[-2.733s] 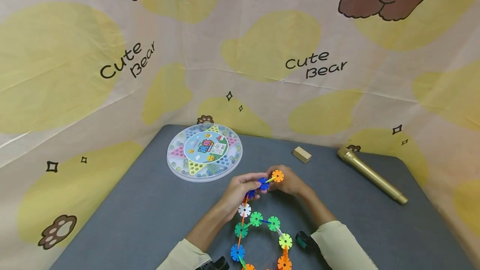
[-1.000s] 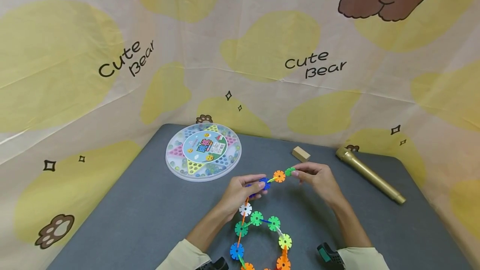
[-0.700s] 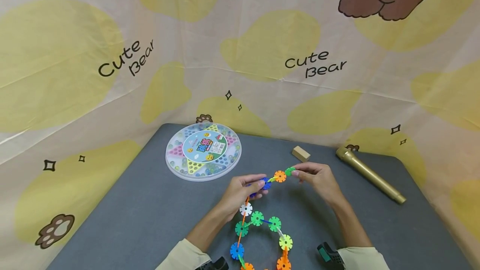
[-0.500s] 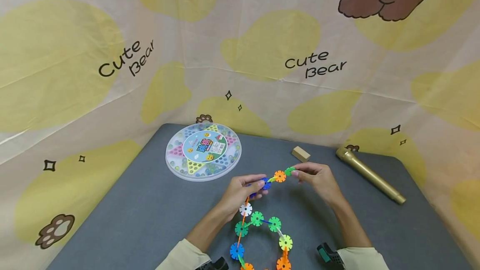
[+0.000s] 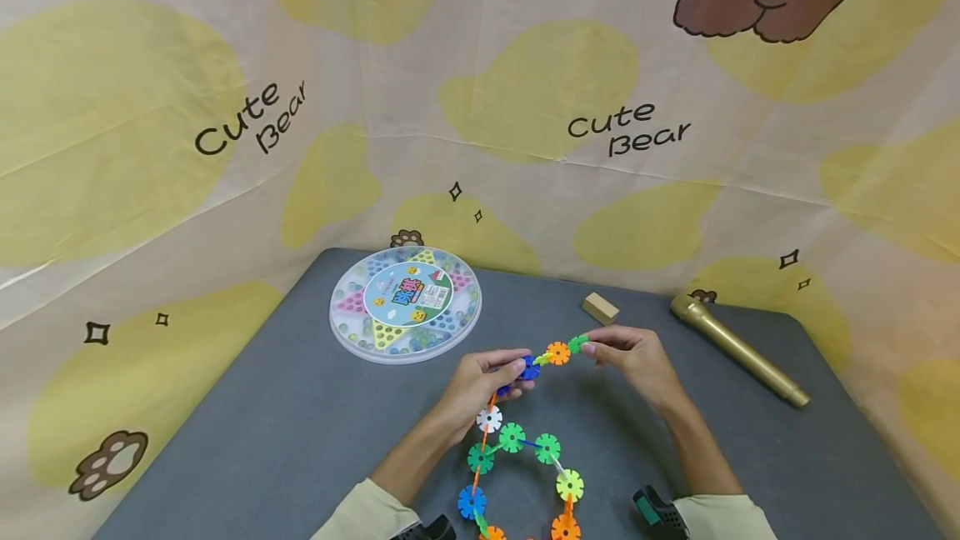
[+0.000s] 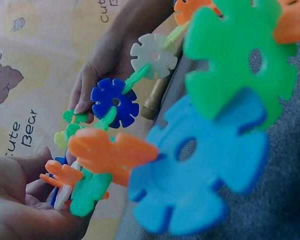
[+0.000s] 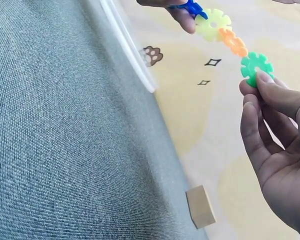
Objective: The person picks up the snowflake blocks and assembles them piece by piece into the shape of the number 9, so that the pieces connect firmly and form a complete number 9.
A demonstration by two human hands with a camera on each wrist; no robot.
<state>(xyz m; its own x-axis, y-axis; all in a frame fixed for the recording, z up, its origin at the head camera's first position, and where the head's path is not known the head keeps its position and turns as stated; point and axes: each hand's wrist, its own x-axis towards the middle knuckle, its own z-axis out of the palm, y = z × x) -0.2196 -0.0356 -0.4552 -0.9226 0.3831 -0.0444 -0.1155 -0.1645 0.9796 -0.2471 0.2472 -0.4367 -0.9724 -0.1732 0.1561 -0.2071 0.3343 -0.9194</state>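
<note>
A chain of notched plastic snowflake discs, joined edge to edge, hangs between my hands and loops down toward the front of the table. My left hand (image 5: 476, 390) pinches a dark blue disc (image 5: 530, 368) in the chain. Beyond it come a yellow disc (image 7: 213, 24), an orange disc (image 5: 558, 353) and, at the end, a green disc (image 7: 255, 64). My right hand (image 5: 637, 361) pinches that green disc between thumb and forefinger. A white disc (image 5: 489, 418) hangs below my left hand. The loop's lower part runs out of the head view.
A round Chinese checkers set (image 5: 405, 304) with marbles lies at the back left of the grey table (image 5: 300, 432). Behind my right hand sits a small wooden block (image 5: 601, 308). A gold microphone-shaped tube (image 5: 738, 348) lies at the right. A printed cloth hangs behind.
My right hand was beside my left, behind the orange disc; it has moved right and now shows holding the green disc at the chain's end. Over the last second both hands stay almost still.
</note>
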